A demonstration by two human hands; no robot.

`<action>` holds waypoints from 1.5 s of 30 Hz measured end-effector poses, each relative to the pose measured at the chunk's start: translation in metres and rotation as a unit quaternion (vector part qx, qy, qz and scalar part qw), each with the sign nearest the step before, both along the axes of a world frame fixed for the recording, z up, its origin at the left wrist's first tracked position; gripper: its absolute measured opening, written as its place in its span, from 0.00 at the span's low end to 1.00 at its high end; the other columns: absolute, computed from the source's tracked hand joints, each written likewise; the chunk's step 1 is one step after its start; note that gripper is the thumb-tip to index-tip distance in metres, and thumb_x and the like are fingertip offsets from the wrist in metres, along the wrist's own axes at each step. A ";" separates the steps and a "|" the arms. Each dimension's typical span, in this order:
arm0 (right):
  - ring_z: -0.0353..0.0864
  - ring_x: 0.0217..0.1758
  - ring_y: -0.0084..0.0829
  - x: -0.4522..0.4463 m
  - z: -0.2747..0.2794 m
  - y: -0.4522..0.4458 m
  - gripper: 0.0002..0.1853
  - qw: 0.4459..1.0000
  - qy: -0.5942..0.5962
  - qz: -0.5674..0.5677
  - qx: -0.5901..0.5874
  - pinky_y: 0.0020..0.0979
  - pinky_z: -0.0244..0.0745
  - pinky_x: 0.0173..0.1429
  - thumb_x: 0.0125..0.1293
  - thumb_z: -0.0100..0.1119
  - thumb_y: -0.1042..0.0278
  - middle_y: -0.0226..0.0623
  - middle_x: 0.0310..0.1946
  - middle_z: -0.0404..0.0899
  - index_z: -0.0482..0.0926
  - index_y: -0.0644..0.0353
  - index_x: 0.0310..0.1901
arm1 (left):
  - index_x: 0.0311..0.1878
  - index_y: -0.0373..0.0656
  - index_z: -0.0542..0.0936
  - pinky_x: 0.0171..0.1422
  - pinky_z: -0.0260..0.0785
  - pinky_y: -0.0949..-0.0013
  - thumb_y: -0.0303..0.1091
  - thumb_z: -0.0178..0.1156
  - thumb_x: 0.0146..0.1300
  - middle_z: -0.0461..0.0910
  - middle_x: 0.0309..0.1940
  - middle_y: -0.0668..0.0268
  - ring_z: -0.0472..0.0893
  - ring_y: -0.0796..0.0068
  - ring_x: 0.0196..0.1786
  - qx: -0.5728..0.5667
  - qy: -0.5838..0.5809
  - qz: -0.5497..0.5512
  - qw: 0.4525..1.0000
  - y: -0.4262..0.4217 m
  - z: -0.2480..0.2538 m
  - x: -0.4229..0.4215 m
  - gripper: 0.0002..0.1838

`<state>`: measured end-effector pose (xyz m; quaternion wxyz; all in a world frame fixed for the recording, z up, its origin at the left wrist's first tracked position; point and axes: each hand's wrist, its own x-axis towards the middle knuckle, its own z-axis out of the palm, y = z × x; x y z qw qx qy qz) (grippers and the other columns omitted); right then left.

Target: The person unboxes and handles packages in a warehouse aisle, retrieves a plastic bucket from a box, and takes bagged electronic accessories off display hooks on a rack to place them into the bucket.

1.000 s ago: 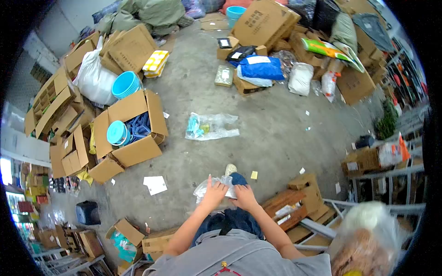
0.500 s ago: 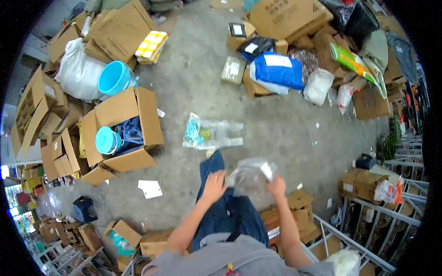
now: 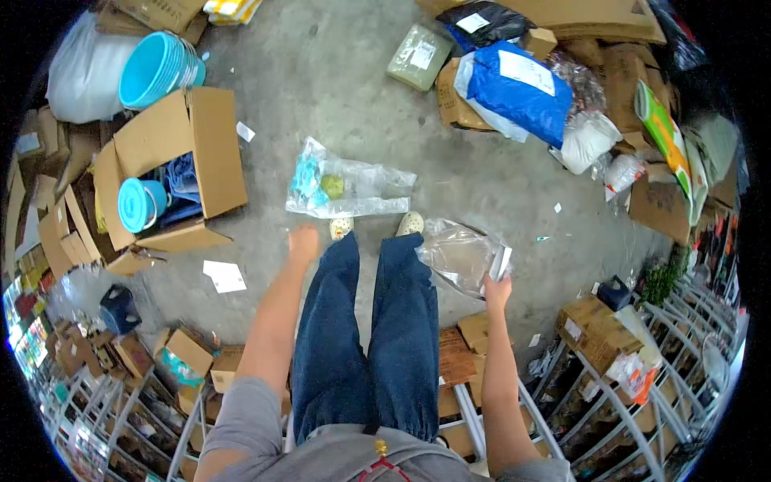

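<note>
My right hand [image 3: 497, 291] grips the edge of a clear plastic bag [image 3: 459, 255], next to a white label [image 3: 499, 263] on it. The bag hangs beside my right leg, and whatever it may hold is hard to make out. My left hand [image 3: 303, 243] is apart from it, over the floor near my left shoe; its fingers are too unclear to read. In front of my shoes a second clear plastic bag [image 3: 369, 205] lies flat on the floor, with light-blue material [image 3: 306, 178] at its left end and a yellow-green round thing [image 3: 332, 186] in it or under it.
An open carton [image 3: 217, 153] at left holds a lidded blue bucket [image 3: 138, 205] and dark blue items. Stacked blue buckets [image 3: 148, 72] stand behind it. Blue parcel [image 3: 518, 90] and other packages lie at front right. Metal racks [image 3: 642, 402] flank me; paper [image 3: 224, 276] lies on the floor.
My left hand has moved left and forward, away from the bag in my right hand. That bag now hangs at my right side. My legs are apart, and the view has shifted.
</note>
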<state>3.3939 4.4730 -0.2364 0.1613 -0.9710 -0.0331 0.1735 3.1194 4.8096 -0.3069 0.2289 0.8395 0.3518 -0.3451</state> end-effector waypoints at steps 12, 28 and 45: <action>0.73 0.31 0.49 0.086 -0.182 0.067 0.19 0.987 0.084 0.135 -0.032 0.40 0.67 0.35 0.40 0.59 0.60 0.51 0.25 0.73 0.69 0.64 0.32 | 0.34 0.42 0.76 0.41 0.63 0.59 0.32 0.49 0.48 0.69 0.42 0.61 0.66 0.65 0.46 0.023 -0.001 -0.163 0.986 -0.075 -0.194 0.142 0.11; 0.75 0.30 0.40 0.097 -0.312 0.093 0.19 0.980 0.168 0.101 0.031 0.33 0.68 0.35 0.41 0.60 0.65 0.46 0.27 0.74 0.71 0.64 0.36 | 0.42 0.42 0.74 0.26 0.66 0.59 0.32 0.48 0.49 0.67 0.42 0.59 0.68 0.62 0.40 0.086 0.113 -0.202 0.969 -0.087 -0.369 0.198 0.15; 0.75 0.31 0.30 0.066 -0.282 0.129 0.16 0.909 0.403 0.045 0.099 0.29 0.68 0.36 0.42 0.54 0.77 0.41 0.29 0.75 0.72 0.68 0.37 | 0.26 0.43 0.77 0.59 0.47 0.52 0.29 0.50 0.43 0.70 0.36 0.66 0.64 0.68 0.48 0.065 -0.095 -0.326 0.938 -0.009 -0.180 0.118 0.08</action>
